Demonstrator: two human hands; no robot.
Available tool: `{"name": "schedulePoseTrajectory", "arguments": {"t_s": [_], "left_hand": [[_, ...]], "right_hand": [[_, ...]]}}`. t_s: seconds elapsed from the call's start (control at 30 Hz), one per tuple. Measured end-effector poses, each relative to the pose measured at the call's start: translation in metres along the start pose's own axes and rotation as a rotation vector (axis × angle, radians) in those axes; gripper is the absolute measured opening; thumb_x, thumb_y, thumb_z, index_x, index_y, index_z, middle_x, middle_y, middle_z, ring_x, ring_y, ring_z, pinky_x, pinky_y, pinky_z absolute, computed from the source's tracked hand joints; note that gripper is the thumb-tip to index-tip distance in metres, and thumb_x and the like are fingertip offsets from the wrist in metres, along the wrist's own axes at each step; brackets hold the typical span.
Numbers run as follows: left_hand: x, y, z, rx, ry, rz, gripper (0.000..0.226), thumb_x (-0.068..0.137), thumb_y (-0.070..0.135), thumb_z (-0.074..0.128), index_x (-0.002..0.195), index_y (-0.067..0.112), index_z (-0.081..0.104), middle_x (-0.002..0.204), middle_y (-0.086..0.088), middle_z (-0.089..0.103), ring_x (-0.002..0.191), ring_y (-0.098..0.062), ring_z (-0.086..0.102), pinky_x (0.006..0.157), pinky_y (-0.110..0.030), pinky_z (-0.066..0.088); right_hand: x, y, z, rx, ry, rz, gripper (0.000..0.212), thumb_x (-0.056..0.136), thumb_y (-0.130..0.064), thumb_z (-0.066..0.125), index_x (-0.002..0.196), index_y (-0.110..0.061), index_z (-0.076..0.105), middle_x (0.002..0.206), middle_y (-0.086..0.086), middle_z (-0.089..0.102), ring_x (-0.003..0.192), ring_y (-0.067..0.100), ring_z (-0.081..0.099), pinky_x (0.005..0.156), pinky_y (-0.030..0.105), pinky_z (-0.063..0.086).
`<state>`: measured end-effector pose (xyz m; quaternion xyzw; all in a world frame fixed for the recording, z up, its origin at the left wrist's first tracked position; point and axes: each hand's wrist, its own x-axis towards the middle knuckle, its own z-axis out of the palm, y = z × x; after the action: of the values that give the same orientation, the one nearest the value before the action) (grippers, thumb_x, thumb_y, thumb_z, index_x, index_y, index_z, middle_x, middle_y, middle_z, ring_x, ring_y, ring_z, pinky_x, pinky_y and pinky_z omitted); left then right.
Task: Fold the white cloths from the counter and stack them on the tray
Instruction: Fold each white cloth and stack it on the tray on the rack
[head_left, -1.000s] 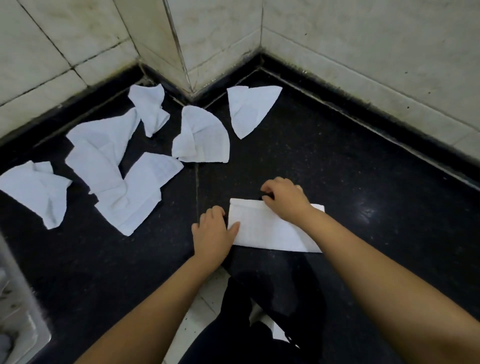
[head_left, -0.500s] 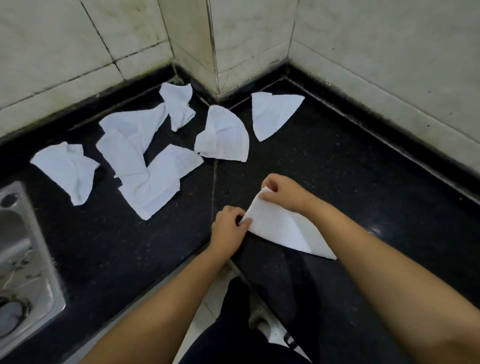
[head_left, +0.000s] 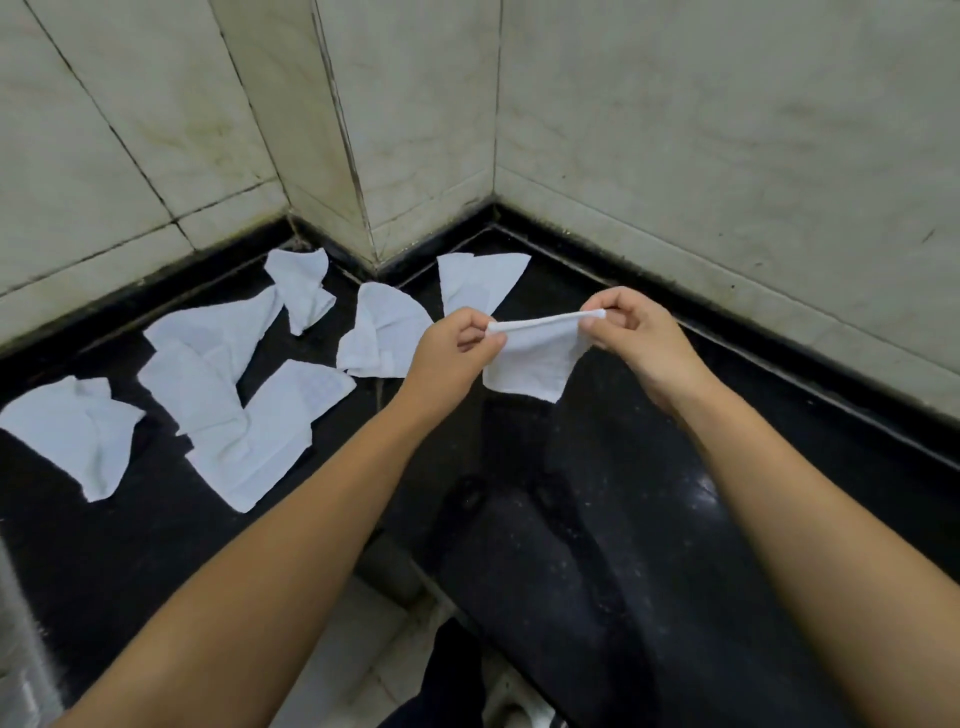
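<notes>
Both grips, left hand (head_left: 457, 343) and right hand (head_left: 631, 332), are pinching the small folded white cloth (head_left: 535, 358) above the black counter (head_left: 779, 467); keeping its top edge taut should be helping.

Both forearms run out of the bottom edge. A blurred metal strip (head_left: 15, 623) at the left edge, cut off, is perhaps a sink rim. No tray is in view.

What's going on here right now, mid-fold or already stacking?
Mid-fold. The left hand and the right hand each pinch one end of a folded white cloth, holding it up above the black counter so it hangs between them. Several more white cloths lie loose and unfolded on the counter to the left, near the tiled wall. The tray is not in view.
</notes>
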<state>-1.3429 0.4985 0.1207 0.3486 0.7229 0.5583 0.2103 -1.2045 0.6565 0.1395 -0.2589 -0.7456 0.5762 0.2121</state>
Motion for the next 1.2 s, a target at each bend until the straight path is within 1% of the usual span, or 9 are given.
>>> {"name": "schedulePoseTrajectory", "arguments": {"t_s": [0.17, 0.27, 0.4, 0.57, 0.73, 0.83, 1.0, 1.13, 1.2], "left_hand": [[-0.051, -0.053, -0.006, 0.03, -0.227, -0.202, 0.004, 0.088, 0.011, 0.063, 0.086, 0.014, 0.064, 0.08, 0.003, 0.069, 0.078, -0.005, 0.062, 0.075, -0.016, 0.046], [-0.077, -0.084, -0.008, 0.112, -0.415, -0.378, 0.004, 0.089, 0.011, 0.062, 0.092, 0.008, 0.064, 0.087, -0.009, 0.069, 0.081, -0.014, 0.061, 0.072, -0.018, 0.046], [-0.088, -0.107, -0.014, 0.17, -0.611, -0.495, 0.004, 0.089, 0.013, 0.063, 0.091, 0.011, 0.064, 0.086, -0.005, 0.068, 0.077, -0.007, 0.061, 0.069, -0.009, 0.045], [-0.054, -0.109, -0.013, 0.131, -0.492, -0.475, 0.005, 0.091, 0.016, 0.061, 0.087, 0.013, 0.063, 0.082, -0.001, 0.069, 0.073, -0.008, 0.064, 0.071, -0.021, 0.051], [-0.008, -0.118, 0.008, 0.425, -0.288, -0.406, 0.011, 0.091, 0.024, 0.059, 0.092, 0.013, 0.062, 0.083, 0.003, 0.06, 0.077, -0.01, 0.056, 0.064, -0.019, 0.042], [0.004, -0.123, 0.02, 0.536, -0.246, -0.407, 0.012, 0.092, 0.026, 0.056, 0.092, 0.015, 0.059, 0.084, 0.004, 0.058, 0.081, -0.013, 0.056, 0.071, -0.024, 0.047], [0.004, -0.13, 0.027, 0.734, -0.233, -0.31, 0.012, 0.094, 0.025, 0.054, 0.094, 0.014, 0.058, 0.088, -0.001, 0.057, 0.085, -0.019, 0.057, 0.082, -0.034, 0.047], [-0.001, -0.131, 0.03, 0.742, -0.141, -0.283, 0.016, 0.093, 0.028, 0.053, 0.102, 0.015, 0.05, 0.096, -0.001, 0.059, 0.093, -0.02, 0.057, 0.085, -0.035, 0.041], [-0.008, -0.131, 0.03, 0.756, -0.091, -0.334, 0.026, 0.094, 0.035, 0.05, 0.109, 0.013, 0.048, 0.107, -0.004, 0.059, 0.101, -0.022, 0.055, 0.088, -0.036, 0.039]], "right_hand": [[-0.055, 0.051, 0.021, 0.005, -0.163, 0.178, 0.014, 0.089, -0.002, 0.059, 0.088, -0.015, 0.059, 0.069, 0.001, 0.061, 0.059, -0.004, 0.055, 0.06, 0.008, 0.042], [-0.084, 0.094, 0.032, -0.096, -0.329, 0.355, 0.008, 0.088, -0.01, 0.064, 0.092, -0.017, 0.063, 0.072, 0.006, 0.056, 0.067, 0.005, 0.053, 0.068, 0.017, 0.042], [-0.099, 0.121, 0.041, -0.112, -0.504, 0.554, 0.013, 0.087, -0.014, 0.066, 0.099, -0.012, 0.064, 0.083, 0.007, 0.051, 0.078, 0.015, 0.053, 0.077, 0.021, 0.049], [-0.064, 0.115, 0.048, -0.173, -0.337, 0.54, 0.003, 0.088, -0.016, 0.064, 0.089, -0.015, 0.062, 0.084, 0.002, 0.058, 0.078, 0.007, 0.056, 0.071, 0.02, 0.049], [-0.021, 0.119, 0.057, -0.318, -0.082, 0.497, 0.004, 0.088, -0.019, 0.064, 0.087, -0.016, 0.062, 0.084, -0.002, 0.06, 0.079, 0.011, 0.055, 0.066, 0.019, 0.042], [-0.009, 0.125, 0.065, -0.376, 0.018, 0.511, 0.006, 0.089, -0.019, 0.06, 0.092, -0.015, 0.062, 0.084, -0.004, 0.059, 0.076, 0.01, 0.054, 0.063, 0.02, 0.041], [-0.01, 0.138, 0.074, -0.551, 0.041, 0.463, 0.015, 0.091, -0.022, 0.057, 0.104, -0.016, 0.059, 0.099, 0.003, 0.059, 0.087, 0.019, 0.057, 0.075, 0.031, 0.048], [-0.011, 0.136, 0.074, -0.664, 0.056, 0.46, 0.031, 0.092, -0.032, 0.055, 0.118, -0.015, 0.054, 0.107, 0.004, 0.059, 0.091, 0.02, 0.058, 0.072, 0.033, 0.047], [-0.013, 0.134, 0.071, -0.726, 0.053, 0.512, 0.036, 0.092, -0.04, 0.052, 0.114, -0.012, 0.054, 0.103, 0.007, 0.062, 0.09, 0.022, 0.06, 0.067, 0.032, 0.045]]}}
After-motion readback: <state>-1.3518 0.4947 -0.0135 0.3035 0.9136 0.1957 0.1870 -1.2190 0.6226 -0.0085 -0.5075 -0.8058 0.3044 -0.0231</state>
